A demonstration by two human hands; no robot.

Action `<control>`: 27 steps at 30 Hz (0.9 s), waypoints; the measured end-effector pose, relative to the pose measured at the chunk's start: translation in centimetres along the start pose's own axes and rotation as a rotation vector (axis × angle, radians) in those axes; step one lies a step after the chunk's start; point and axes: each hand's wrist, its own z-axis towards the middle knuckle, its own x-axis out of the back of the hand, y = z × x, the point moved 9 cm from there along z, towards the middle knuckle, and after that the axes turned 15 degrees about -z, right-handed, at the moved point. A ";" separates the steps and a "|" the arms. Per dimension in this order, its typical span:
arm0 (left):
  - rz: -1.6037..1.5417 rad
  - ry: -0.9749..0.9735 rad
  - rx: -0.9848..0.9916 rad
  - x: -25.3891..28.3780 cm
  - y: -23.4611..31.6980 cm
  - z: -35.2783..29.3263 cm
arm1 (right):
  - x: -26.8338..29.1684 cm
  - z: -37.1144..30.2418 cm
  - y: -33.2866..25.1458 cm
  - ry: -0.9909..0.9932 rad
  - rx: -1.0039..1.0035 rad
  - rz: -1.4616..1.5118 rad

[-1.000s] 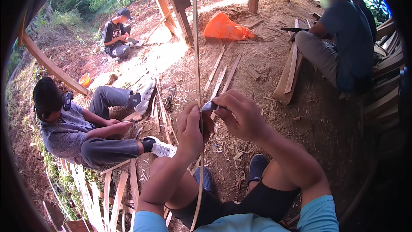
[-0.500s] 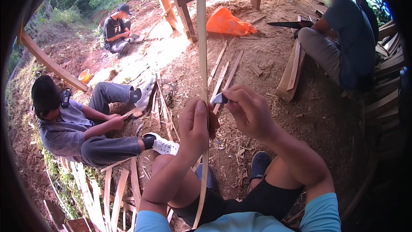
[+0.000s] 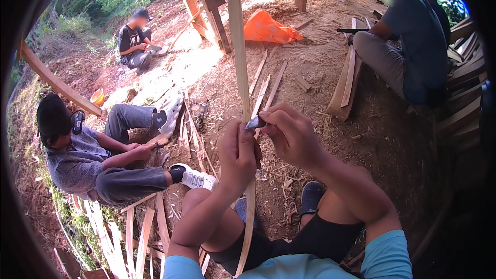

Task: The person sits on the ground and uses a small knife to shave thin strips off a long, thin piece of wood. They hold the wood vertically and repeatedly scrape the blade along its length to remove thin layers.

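A long, thin, pale wooden strip [image 3: 238, 46] stands nearly upright in front of me, its lower end curving down between my legs. My left hand [image 3: 237, 151] is closed round the strip at its middle, thumb uppermost. In my right hand [image 3: 290, 133], thumb and fingers pinch a small blade [image 3: 254, 122] with a bright, pointed edge; most of its grip is hidden by the fingers. The blade's tip lies at the strip beside my left thumb. Whether it touches the wood or only the thumb, I cannot tell.
Loose wooden strips [image 3: 146, 235] lie at the lower left, with more on the dirt ahead. A seated person [image 3: 77, 163] is close on my left, another [image 3: 413, 46] at the right by a thick plank [image 3: 338, 95]. An orange sheet [image 3: 268, 27] lies beyond, near wooden posts [image 3: 214, 15].
My right hand has moved slightly left, and the blade has turned so that its bright face shows against the strip by my left thumb. The left hand's fingers have closed further round the strip.
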 end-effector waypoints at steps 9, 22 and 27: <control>-0.032 0.041 -0.005 0.2 -0.3 -0.4 | -0.4 -0.4 0.1 0.086 -0.097 0.017; -0.041 0.067 0.051 1.8 1.2 -1.1 | 0.9 0.6 -3.3 0.026 0.134 -0.068; -0.030 0.063 0.096 1.1 0.1 -0.9 | 0.7 -0.9 -2.2 -0.024 -0.031 0.020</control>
